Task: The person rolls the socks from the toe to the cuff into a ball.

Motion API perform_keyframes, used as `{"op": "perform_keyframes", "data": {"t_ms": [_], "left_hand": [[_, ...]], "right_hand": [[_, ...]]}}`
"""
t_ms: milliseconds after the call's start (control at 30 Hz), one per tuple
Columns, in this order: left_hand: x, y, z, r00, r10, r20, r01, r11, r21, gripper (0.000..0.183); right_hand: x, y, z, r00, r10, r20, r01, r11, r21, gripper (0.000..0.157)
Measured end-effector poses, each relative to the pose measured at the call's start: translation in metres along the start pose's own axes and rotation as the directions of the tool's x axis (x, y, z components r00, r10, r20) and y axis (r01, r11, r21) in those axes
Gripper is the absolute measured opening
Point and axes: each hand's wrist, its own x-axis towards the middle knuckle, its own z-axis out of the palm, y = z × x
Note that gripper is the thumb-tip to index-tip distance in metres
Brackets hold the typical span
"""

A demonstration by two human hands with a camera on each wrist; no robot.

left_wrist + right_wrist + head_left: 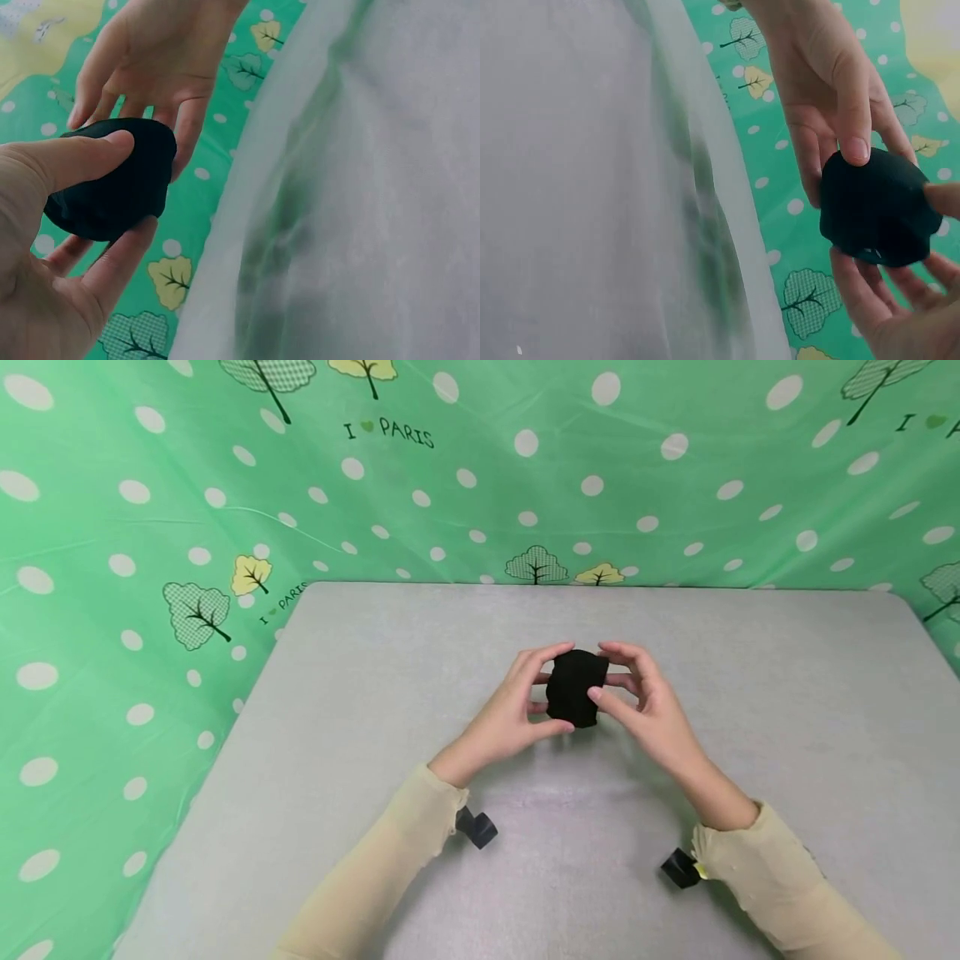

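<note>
A compact, rounded bundle of black cloth (576, 689) is held between both hands above the grey table. My left hand (513, 706) grips its left side; in the left wrist view the left thumb (90, 159) lies across the bundle (124, 191) and the fingers curve under it. From the right, my right hand (652, 710) holds it too, thumb tip on its near face and fingers around the far side. In the right wrist view, the right fingers (862, 292) are beneath the dark bundle (877, 206), partly hidden by it.
A grey tabletop (337, 693) spreads around the hands. Behind and to the left hangs a green dotted cloth (480, 477) printed with trees. Small black devices (480, 829) stick out below both beige sleeves (382, 860).
</note>
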Motion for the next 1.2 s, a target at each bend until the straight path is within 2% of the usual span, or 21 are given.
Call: {"op": "perform_keyframes", "data": {"t_ms": [200, 433, 600, 933, 1200], "left_hand": [[0.002, -0.004, -0.003, 1.0, -0.019, -0.009, 0.018, 0.996, -0.085, 0.091], [0.003, -0.005, -0.004, 0.999, -0.03, -0.012, 0.029, 0.992, -0.122, 0.091], [0.005, -0.004, -0.005, 0.999, -0.037, -0.015, 0.036, 0.995, -0.093, 0.092], [0.016, -0.002, -0.012, 0.998, -0.045, 0.033, 0.043, 0.998, 0.038, 0.094], [0.026, -0.006, -0.014, 0.994, -0.09, 0.054, 0.078, 0.977, 0.198, 0.092]], "right_hand": [[-0.001, 0.005, -0.004, 0.985, -0.125, 0.122, 0.131, 0.991, -0.041, 0.082], [0.0, 0.008, -0.008, 0.967, -0.172, 0.189, 0.2, 0.97, -0.14, 0.098], [0.002, 0.007, -0.009, 0.964, -0.189, 0.188, 0.222, 0.958, -0.179, 0.098], [0.011, 0.012, -0.017, 0.974, -0.154, 0.164, 0.192, 0.949, -0.249, 0.094], [0.018, 0.018, -0.018, 0.979, -0.103, 0.178, 0.157, 0.934, -0.32, 0.089]]}}
